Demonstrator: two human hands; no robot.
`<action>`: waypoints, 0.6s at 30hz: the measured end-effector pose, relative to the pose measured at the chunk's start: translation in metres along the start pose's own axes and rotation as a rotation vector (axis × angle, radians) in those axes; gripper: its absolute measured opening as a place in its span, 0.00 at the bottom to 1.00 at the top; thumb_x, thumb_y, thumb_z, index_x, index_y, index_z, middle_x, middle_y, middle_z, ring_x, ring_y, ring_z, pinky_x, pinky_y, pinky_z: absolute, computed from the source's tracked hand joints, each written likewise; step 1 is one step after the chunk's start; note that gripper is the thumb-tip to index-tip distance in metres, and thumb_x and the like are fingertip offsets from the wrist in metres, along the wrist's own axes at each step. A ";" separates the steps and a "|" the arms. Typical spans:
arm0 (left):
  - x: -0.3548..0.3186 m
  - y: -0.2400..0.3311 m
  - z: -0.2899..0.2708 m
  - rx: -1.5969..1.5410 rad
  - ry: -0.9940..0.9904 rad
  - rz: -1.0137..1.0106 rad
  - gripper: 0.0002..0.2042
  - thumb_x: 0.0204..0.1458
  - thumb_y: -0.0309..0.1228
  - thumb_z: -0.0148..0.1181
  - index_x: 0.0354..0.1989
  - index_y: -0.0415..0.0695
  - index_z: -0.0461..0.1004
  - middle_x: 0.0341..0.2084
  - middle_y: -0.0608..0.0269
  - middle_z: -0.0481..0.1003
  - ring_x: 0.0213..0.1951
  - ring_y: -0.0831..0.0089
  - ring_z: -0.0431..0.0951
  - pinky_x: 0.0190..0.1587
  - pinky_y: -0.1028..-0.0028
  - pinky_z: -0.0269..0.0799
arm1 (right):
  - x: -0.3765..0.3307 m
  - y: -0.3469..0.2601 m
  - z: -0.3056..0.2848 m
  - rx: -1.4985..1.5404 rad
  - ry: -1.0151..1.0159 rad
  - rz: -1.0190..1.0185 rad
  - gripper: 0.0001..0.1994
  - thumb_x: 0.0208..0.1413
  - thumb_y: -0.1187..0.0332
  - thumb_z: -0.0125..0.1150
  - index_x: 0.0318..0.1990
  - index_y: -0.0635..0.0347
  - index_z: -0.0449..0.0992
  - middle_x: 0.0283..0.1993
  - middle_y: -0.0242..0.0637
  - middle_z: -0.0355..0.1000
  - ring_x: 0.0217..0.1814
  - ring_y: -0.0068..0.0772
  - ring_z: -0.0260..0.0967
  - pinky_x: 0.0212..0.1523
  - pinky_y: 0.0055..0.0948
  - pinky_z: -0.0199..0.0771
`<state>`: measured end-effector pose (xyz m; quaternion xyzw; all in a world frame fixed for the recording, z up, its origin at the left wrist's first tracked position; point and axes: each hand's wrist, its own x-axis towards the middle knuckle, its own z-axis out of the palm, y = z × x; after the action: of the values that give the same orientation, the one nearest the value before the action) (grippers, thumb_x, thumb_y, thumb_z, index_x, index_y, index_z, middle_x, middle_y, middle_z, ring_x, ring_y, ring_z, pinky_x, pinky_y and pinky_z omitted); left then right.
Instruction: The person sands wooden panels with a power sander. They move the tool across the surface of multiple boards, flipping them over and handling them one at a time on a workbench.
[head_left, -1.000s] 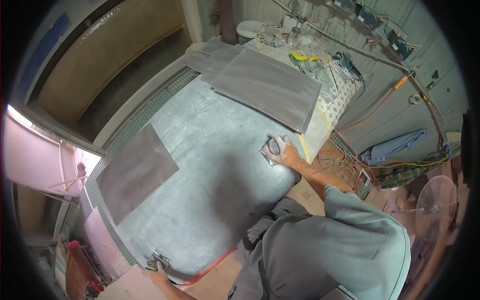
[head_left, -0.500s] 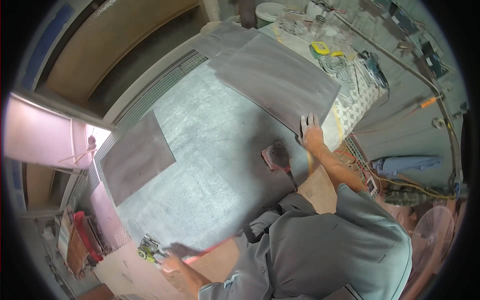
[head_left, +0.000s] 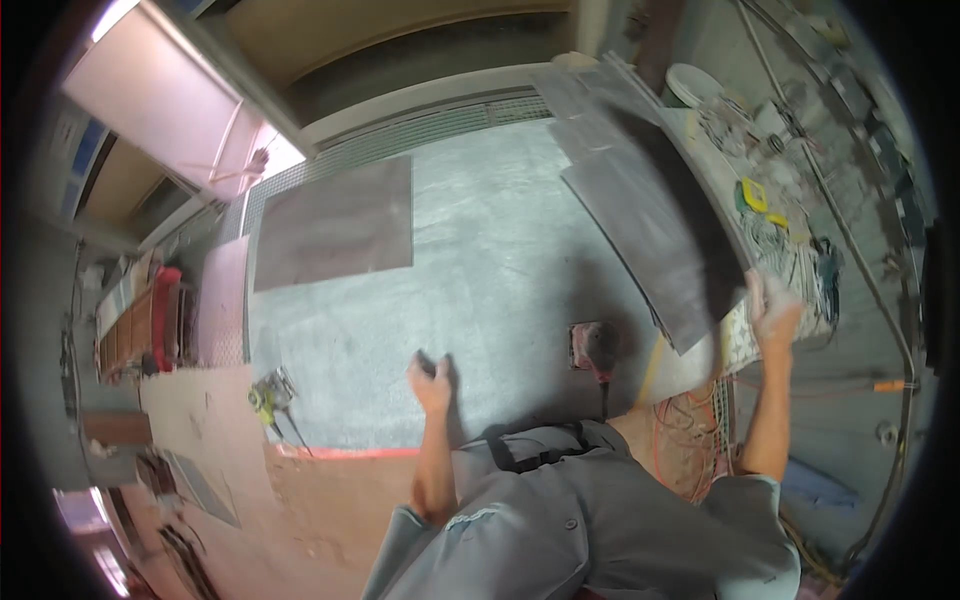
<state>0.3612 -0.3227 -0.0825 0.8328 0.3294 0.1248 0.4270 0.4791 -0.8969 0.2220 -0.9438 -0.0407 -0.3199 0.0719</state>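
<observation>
Biggest item: the table (head_left: 480,250), worn blue-grey top, red strip along part of the near edge. The person in a grey shirt (head_left: 580,500) stands at the near side, torso against that edge from where I'm looking.

Stack of grey sheets (head_left: 645,230) sits at the right end of the table, pieces overlapping, running from the far edge down toward the near right corner. At its right side, a dark grey sheet (head_left: 715,225) tilts up, right edge raised; motion blur, so I can't tell if it's one sheet or several.

Single grey rectangular sheet (head_left: 340,222) lies flat at far left of the table, well apart from the stack.

Right hand (head_left: 775,310): fingers gripping the near right corner of the tilted sheet.

Red palm sander (head_left: 597,347): on the table, pad down, just left of the stack's near corner, cord running to the near edge. Neither hand touches it.

Left hand (head_left: 430,385): over the near middle of the table, fingers half curled, nothing visible in them. Can't tell if the knuckles touch the top.

White bucket (head_left: 695,85): past the stack, far right. Lime-green power sander (head_left: 268,397): near left corner of the table, cord hanging toward the near edge. Yellow-cased item (head_left: 753,195): right of the stack, among cords and small clutter.
</observation>
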 end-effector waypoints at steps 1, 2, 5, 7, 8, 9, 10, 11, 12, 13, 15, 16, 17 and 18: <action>0.001 -0.006 0.001 0.038 0.027 0.063 0.35 0.57 0.39 0.74 0.69 0.31 0.72 0.61 0.38 0.76 0.64 0.47 0.75 0.70 0.55 0.69 | 0.034 -0.012 -0.013 0.121 0.041 -0.010 0.09 0.67 0.68 0.70 0.45 0.66 0.87 0.35 0.52 0.83 0.36 0.54 0.83 0.39 0.40 0.80; 0.001 -0.014 0.000 0.083 0.054 0.127 0.35 0.58 0.40 0.74 0.69 0.31 0.72 0.62 0.37 0.75 0.65 0.46 0.74 0.70 0.54 0.69 | 0.066 -0.027 -0.023 0.245 0.079 -0.015 0.09 0.67 0.68 0.70 0.44 0.67 0.87 0.35 0.52 0.82 0.36 0.53 0.83 0.40 0.39 0.80; -0.001 0.015 0.002 -0.095 0.021 0.018 0.35 0.60 0.42 0.72 0.70 0.29 0.71 0.64 0.35 0.74 0.67 0.44 0.73 0.71 0.56 0.67 | 0.161 -0.050 -0.058 0.226 0.177 -0.003 0.15 0.71 0.63 0.67 0.43 0.71 0.86 0.32 0.46 0.81 0.37 0.32 0.79 0.44 0.31 0.75; 0.000 0.014 0.007 -0.283 -0.054 -0.059 0.37 0.62 0.44 0.72 0.70 0.28 0.70 0.66 0.34 0.73 0.67 0.44 0.73 0.72 0.57 0.67 | 0.222 -0.061 -0.103 0.212 0.129 0.011 0.19 0.72 0.58 0.66 0.43 0.72 0.85 0.32 0.36 0.80 0.39 0.21 0.73 0.46 0.25 0.72; -0.006 0.023 0.004 -0.310 -0.072 -0.113 0.37 0.63 0.45 0.71 0.71 0.27 0.69 0.66 0.34 0.73 0.68 0.48 0.74 0.70 0.58 0.68 | 0.240 -0.069 -0.118 0.316 0.066 0.067 0.21 0.72 0.56 0.65 0.43 0.72 0.85 0.34 0.29 0.80 0.40 0.17 0.69 0.47 0.22 0.70; -0.014 0.041 -0.003 -0.361 -0.094 -0.131 0.37 0.64 0.45 0.71 0.71 0.27 0.69 0.66 0.35 0.74 0.68 0.50 0.74 0.70 0.60 0.69 | 0.250 -0.087 -0.132 0.421 0.051 0.058 0.20 0.72 0.56 0.66 0.43 0.70 0.86 0.36 0.27 0.79 0.40 0.17 0.70 0.47 0.21 0.69; -0.022 0.046 -0.016 -0.405 -0.098 -0.154 0.36 0.65 0.45 0.70 0.71 0.27 0.69 0.66 0.36 0.74 0.68 0.52 0.75 0.69 0.61 0.70 | 0.258 -0.109 -0.142 0.545 0.028 0.044 0.19 0.72 0.56 0.66 0.44 0.68 0.87 0.39 0.24 0.79 0.41 0.17 0.70 0.47 0.21 0.69; -0.022 0.036 -0.018 -0.451 -0.093 -0.164 0.35 0.66 0.44 0.69 0.71 0.28 0.69 0.62 0.41 0.76 0.62 0.57 0.76 0.64 0.64 0.72 | 0.260 -0.130 -0.153 0.637 -0.005 0.054 0.19 0.72 0.55 0.66 0.46 0.66 0.87 0.40 0.24 0.79 0.42 0.17 0.71 0.47 0.21 0.69; -0.019 0.032 -0.024 -0.494 -0.087 -0.168 0.33 0.67 0.43 0.69 0.70 0.29 0.70 0.57 0.46 0.78 0.56 0.62 0.78 0.59 0.67 0.74 | 0.261 -0.149 -0.164 0.731 -0.033 0.068 0.19 0.71 0.55 0.66 0.49 0.65 0.87 0.41 0.24 0.79 0.42 0.17 0.73 0.47 0.21 0.70; -0.017 0.026 -0.031 -0.536 -0.079 -0.173 0.31 0.68 0.43 0.68 0.69 0.29 0.71 0.52 0.51 0.81 0.49 0.67 0.80 0.54 0.70 0.76 | 0.258 -0.165 -0.163 0.789 -0.085 0.085 0.20 0.71 0.54 0.66 0.49 0.66 0.86 0.41 0.26 0.80 0.43 0.18 0.74 0.48 0.21 0.71; -0.016 0.038 -0.061 -0.898 -0.115 -0.353 0.31 0.71 0.46 0.63 0.73 0.35 0.67 0.59 0.51 0.76 0.57 0.65 0.77 0.57 0.65 0.78 | 0.248 -0.184 -0.150 0.858 -0.231 0.136 0.21 0.70 0.53 0.67 0.48 0.67 0.86 0.41 0.29 0.81 0.44 0.20 0.76 0.50 0.22 0.72; -0.014 0.048 -0.080 -1.149 -0.104 -0.484 0.32 0.72 0.48 0.61 0.75 0.38 0.66 0.62 0.51 0.74 0.62 0.63 0.75 0.59 0.61 0.79 | 0.235 -0.186 -0.129 0.879 -0.329 0.172 0.21 0.69 0.53 0.67 0.47 0.68 0.85 0.41 0.30 0.81 0.44 0.21 0.77 0.51 0.23 0.73; -0.007 0.029 -0.111 -1.433 -0.105 -0.559 0.32 0.75 0.50 0.57 0.76 0.39 0.63 0.69 0.50 0.70 0.69 0.57 0.71 0.67 0.53 0.77 | 0.209 -0.204 -0.075 0.884 -0.193 0.201 0.17 0.68 0.56 0.68 0.44 0.64 0.86 0.40 0.29 0.81 0.44 0.21 0.76 0.52 0.25 0.72; -0.002 0.020 -0.133 -1.569 -0.107 -0.517 0.32 0.75 0.50 0.55 0.75 0.38 0.64 0.69 0.50 0.70 0.70 0.56 0.70 0.69 0.53 0.75 | 0.180 -0.219 -0.027 0.981 -0.120 0.267 0.14 0.68 0.59 0.69 0.46 0.63 0.87 0.42 0.30 0.83 0.47 0.23 0.77 0.56 0.28 0.73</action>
<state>0.3038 -0.2487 0.0139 0.1957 0.3071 0.1763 0.9145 0.5779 -0.6795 0.3771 -0.8126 -0.0692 -0.1962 0.5445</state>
